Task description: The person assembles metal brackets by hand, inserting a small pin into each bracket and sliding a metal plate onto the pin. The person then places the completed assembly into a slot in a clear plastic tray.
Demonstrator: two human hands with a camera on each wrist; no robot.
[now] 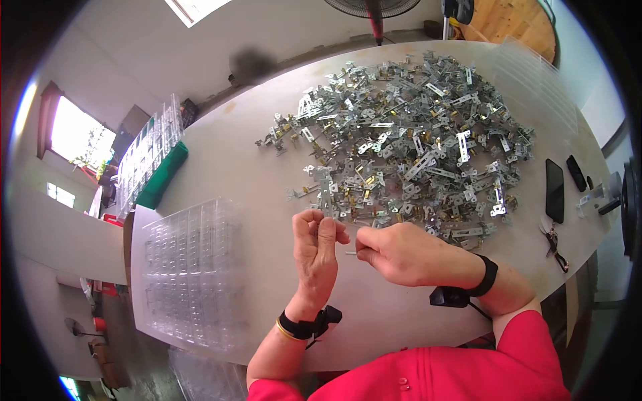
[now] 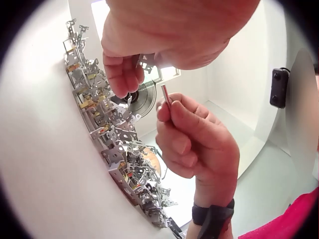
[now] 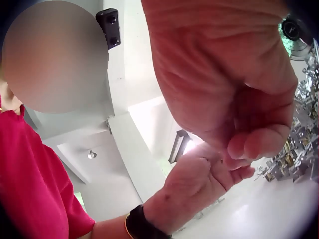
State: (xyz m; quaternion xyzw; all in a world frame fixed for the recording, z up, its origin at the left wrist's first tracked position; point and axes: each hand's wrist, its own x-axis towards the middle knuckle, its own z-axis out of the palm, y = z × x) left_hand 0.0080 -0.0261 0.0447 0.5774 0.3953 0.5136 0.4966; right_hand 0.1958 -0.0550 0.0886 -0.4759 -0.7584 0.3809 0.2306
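My left hand (image 1: 314,250) holds a small perforated metal bracket (image 2: 146,62) between thumb and curled fingers; most of the piece is hidden by the hand. Just to the right, my right hand (image 1: 408,252) pinches a thin metal rod (image 2: 166,93) between thumb and forefinger. One end of the rod sticks out toward the left hand. Both hands are close together above the table, at the near edge of a large heap of metal brackets (image 1: 418,167), some with brass-coloured parts. In the right wrist view the right hand's fingers overlap the left hand (image 3: 192,184).
Clear plastic compartment trays (image 1: 194,267) lie on the left of the white table (image 1: 267,187), with another clear tray (image 1: 535,80) at the far right. A black phone (image 1: 554,190) and small pliers (image 1: 554,247) lie at the right. A green bin (image 1: 162,175) stands beyond the left edge.
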